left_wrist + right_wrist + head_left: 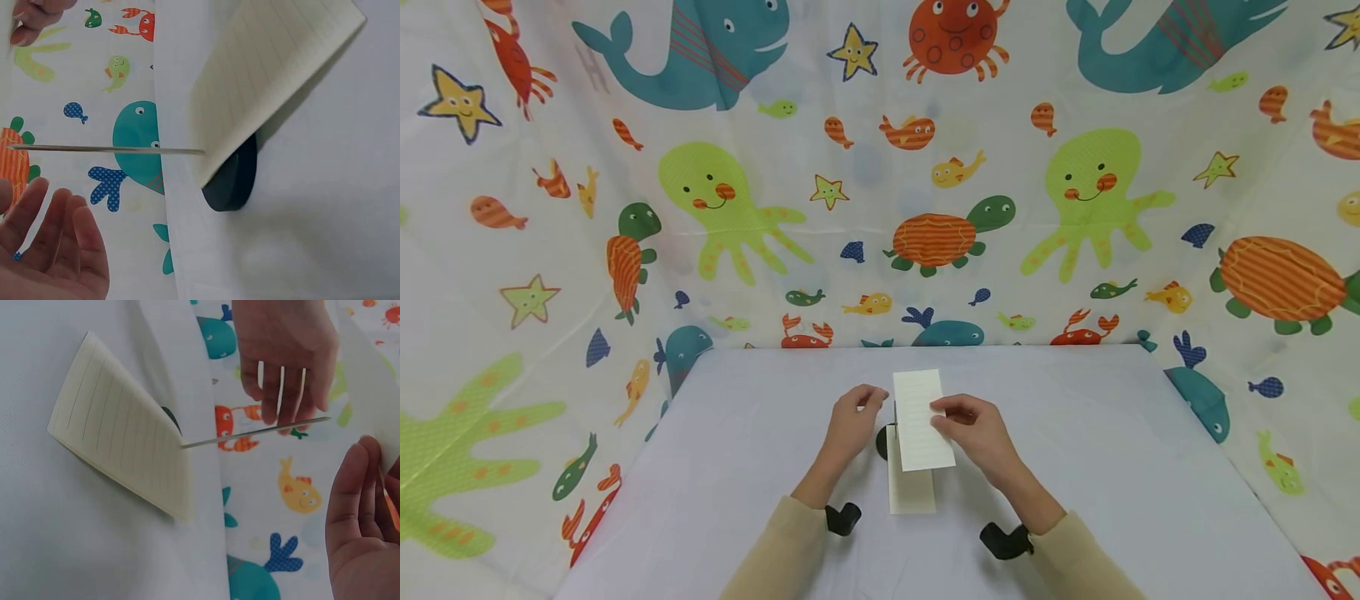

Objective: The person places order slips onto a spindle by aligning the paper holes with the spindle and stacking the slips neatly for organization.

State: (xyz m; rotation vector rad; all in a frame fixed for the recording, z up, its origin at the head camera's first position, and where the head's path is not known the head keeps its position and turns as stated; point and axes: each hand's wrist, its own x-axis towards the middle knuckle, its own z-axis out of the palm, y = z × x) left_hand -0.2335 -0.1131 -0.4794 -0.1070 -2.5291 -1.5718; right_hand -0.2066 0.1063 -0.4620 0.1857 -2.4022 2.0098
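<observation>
My right hand (973,429) pinches a lined slip (922,419) by its right edge and holds it lifted above the spike (895,414). The spike is a thin pin rising from a dark round base (883,442), which sits mid-table, nearer the front edge than the back. A stack (911,488) of the same slips already sits on the pin and droops toward me over the base.

My left hand (853,421) hovers just left of the pin with loosely curled fingers; I cannot tell whether the fingertips touch the tip.

To do this well, I judge:
1. Keep the slip level and centre it over the tip.
2. Keep left fingers beside the pin, never over the point.
3. Press down evenly so the paper pierces cleanly without tearing.
4. Steady the base if it tips.
</observation>
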